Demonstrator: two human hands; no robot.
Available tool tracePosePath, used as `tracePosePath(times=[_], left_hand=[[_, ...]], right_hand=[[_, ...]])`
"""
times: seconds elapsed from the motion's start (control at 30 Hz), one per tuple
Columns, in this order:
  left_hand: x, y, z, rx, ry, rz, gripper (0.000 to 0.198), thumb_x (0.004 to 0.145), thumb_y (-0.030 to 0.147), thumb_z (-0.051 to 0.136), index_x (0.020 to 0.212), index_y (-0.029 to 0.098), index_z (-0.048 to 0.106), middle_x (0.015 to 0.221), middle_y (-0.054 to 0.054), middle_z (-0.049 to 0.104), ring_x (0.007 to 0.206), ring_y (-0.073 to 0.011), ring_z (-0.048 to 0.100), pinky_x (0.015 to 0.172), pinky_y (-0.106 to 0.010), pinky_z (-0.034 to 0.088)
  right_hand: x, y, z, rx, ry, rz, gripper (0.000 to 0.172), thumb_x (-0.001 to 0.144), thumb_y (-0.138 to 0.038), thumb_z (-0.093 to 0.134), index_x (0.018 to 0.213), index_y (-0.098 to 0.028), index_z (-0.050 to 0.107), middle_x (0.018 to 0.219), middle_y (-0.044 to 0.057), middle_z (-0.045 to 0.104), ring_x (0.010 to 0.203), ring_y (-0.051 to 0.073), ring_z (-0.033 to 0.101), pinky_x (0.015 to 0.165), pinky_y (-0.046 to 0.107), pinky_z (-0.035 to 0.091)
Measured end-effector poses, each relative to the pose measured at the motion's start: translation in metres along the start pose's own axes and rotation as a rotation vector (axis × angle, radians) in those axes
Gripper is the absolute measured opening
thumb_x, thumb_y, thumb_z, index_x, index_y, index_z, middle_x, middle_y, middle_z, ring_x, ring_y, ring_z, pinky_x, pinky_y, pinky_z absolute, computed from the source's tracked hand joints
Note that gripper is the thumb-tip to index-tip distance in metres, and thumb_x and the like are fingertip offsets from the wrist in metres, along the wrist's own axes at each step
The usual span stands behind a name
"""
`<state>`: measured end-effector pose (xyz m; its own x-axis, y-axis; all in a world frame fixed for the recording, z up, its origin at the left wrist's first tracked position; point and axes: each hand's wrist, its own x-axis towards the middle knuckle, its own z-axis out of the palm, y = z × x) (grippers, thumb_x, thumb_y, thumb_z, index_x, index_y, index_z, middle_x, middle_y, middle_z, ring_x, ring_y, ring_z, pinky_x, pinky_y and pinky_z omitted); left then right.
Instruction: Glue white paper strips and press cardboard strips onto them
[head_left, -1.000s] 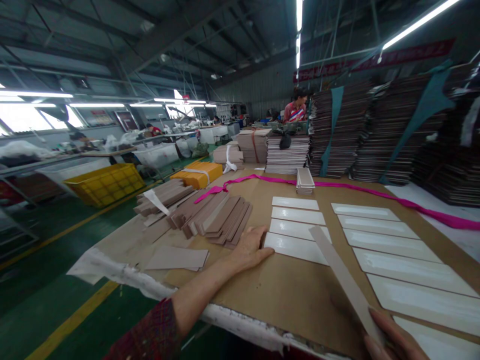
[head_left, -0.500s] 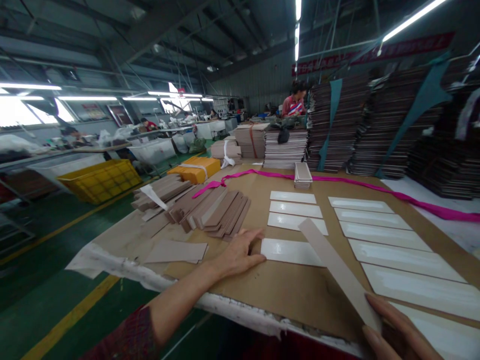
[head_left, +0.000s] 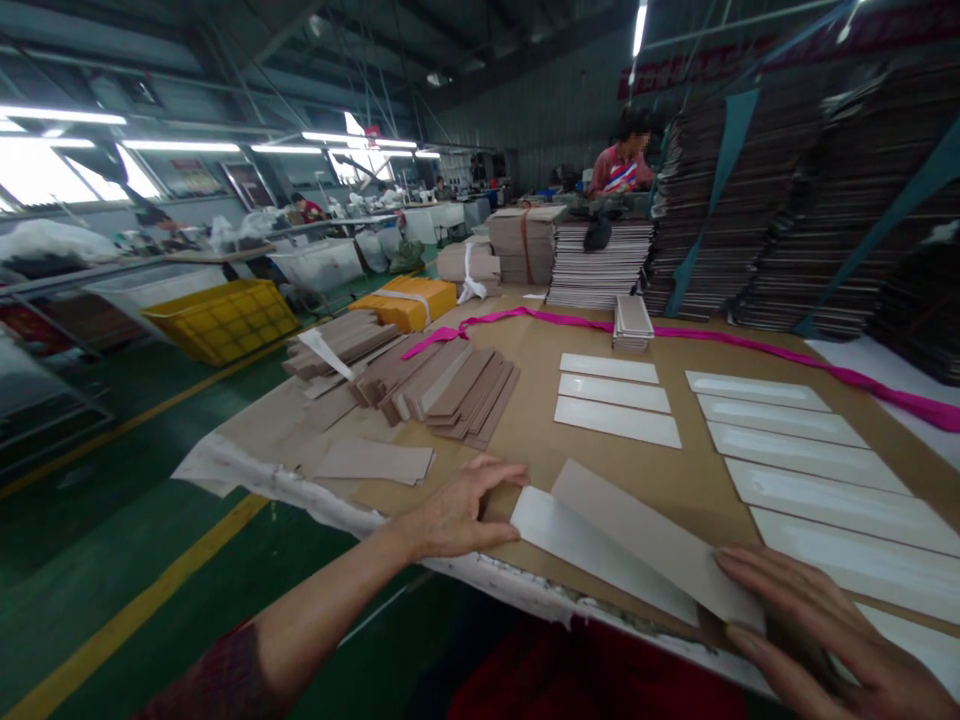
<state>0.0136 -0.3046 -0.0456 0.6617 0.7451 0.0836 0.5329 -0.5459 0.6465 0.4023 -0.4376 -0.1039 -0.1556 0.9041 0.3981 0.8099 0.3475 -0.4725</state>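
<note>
A plain grey-beige board strip is pinched near its right end between the thumb and fingers of my right hand. It slants over a glossy white strip, covering part of it. My left hand grips the white strip's left end, thumb at the near corner and forefinger at the far one. This strip lies near the table's front edge; whether it is slightly raised I cannot tell. Three white strips lie beyond it, and a column of several more lies to the right.
Loose beige strips are heaped left of centre, with flat pieces nearer me. A pink ribbon crosses the table. Behind stand a small strip stack, tall board stacks, a yellow bundle and another person.
The white strip between my hands has shifted toward me and turned slantwise. The beige strip has swung lower over it, and my left hand has moved along with the white strip's end.
</note>
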Motion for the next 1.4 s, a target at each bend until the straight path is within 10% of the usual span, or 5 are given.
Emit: tracePosePath(times=[0.37, 1.4], left_hand=[[0.0, -0.003, 0.003, 0.054, 0.019, 0.082, 0.06, 0.08, 0.048, 0.073, 0.133, 0.025, 0.055, 0.125, -0.009, 0.062, 0.122, -0.0258, 0.052, 0.108, -0.042, 0.04], [0.005, -0.004, 0.004, 0.062, 0.007, 0.135, 0.038, 0.086, 0.041, 0.068, 0.121, 0.027, 0.065, 0.123, -0.006, 0.067, 0.118, -0.0239, 0.055, 0.108, -0.043, 0.038]], right_hand=[[0.027, -0.016, 0.018, -0.086, -0.009, -0.25, 0.042, 0.088, -0.045, 0.063, 0.127, -0.031, 0.063, 0.126, 0.003, 0.068, 0.115, 0.028, 0.064, 0.092, 0.045, 0.06], [0.037, -0.021, 0.023, 0.008, -0.147, -0.128, 0.041, 0.09, -0.047, 0.059, 0.127, -0.031, 0.065, 0.134, 0.005, 0.062, 0.125, 0.031, 0.057, 0.099, 0.051, 0.056]])
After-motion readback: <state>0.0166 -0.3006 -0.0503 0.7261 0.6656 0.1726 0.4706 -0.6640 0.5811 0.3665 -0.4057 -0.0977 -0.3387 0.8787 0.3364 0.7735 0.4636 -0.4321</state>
